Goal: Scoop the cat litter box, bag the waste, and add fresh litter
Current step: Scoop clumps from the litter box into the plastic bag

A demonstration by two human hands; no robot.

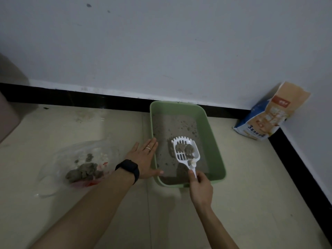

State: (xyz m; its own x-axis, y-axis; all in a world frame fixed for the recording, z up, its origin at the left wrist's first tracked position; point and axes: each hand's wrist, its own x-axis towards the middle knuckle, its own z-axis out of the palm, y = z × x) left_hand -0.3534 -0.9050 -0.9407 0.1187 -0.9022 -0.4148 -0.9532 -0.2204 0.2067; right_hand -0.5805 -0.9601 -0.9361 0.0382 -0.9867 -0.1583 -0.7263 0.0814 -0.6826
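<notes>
scoop (186,150) long axis near-far, slotted head toward wall, carrying clumps (185,148) | right hand (200,188) grip pinching handle | left hand (143,159) grip wide, flat against litter box (213,141) rim

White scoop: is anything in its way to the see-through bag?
The left hand, flat on the left rim of the green plastic litter box, lies between the white slotted scoop and the clear plastic bag.

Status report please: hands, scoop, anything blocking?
Right hand grips scoop, clumps on it, over litter box. Left hand flat on box's left rim. Waste bag beyond left hand.
</notes>
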